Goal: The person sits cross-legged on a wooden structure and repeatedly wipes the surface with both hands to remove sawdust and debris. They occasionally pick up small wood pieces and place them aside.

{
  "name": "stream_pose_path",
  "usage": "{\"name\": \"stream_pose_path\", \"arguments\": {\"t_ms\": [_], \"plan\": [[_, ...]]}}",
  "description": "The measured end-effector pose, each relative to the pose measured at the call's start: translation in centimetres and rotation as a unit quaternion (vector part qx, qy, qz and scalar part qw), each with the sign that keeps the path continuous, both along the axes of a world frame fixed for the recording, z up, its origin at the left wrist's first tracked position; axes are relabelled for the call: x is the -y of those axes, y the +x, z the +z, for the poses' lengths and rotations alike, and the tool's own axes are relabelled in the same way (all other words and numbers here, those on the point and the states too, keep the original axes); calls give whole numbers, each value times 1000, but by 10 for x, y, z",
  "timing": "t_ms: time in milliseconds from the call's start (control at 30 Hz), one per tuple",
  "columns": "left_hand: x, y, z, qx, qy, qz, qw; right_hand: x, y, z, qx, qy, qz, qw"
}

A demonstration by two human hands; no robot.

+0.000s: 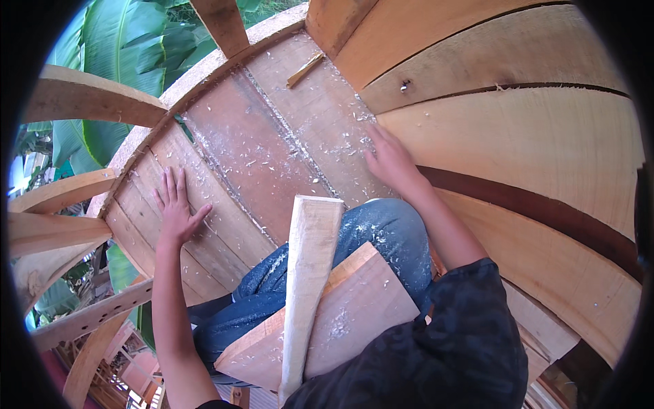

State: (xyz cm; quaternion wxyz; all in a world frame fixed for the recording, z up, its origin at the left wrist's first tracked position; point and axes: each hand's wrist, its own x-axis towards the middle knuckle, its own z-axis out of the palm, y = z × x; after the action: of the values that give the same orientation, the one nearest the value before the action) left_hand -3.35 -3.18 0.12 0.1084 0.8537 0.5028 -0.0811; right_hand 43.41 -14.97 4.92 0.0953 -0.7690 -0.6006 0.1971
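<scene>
My left hand [178, 210] lies flat on the plank floor [235, 150], fingers spread, with nothing in it. Further right, my right hand [394, 158] reaches down to the floor's edge beside the curved wall planks [518, 150]. Its fingers look stretched out and hold nothing that I can see, though their tips are partly hidden. Across my lap rests a flat, angled board [368, 307] with shavings on it. A pale, narrow length of wood [310, 252] stands in front of that board, its lower end running out of view.
Wood shavings [293, 146] are scattered over the floor planks. A narrow yellowish piece [305, 70] lies near the far end. Curved upright ribs [95, 95] rise along the left rim, with large green leaves [122, 48] beyond. A beam with holes [95, 313] crosses at lower left.
</scene>
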Motion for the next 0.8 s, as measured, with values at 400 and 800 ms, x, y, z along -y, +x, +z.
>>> {"name": "stream_pose_path", "arguments": {"t_ms": [400, 800], "plan": [[-2, -5, -3, 14, 3, -14, 1000, 111, 27, 4, -308, -26, -231, 923], [-9, -10, -2, -19, -21, -7, 1000, 176, 16, 16, 74, -66, -104, 990]]}}
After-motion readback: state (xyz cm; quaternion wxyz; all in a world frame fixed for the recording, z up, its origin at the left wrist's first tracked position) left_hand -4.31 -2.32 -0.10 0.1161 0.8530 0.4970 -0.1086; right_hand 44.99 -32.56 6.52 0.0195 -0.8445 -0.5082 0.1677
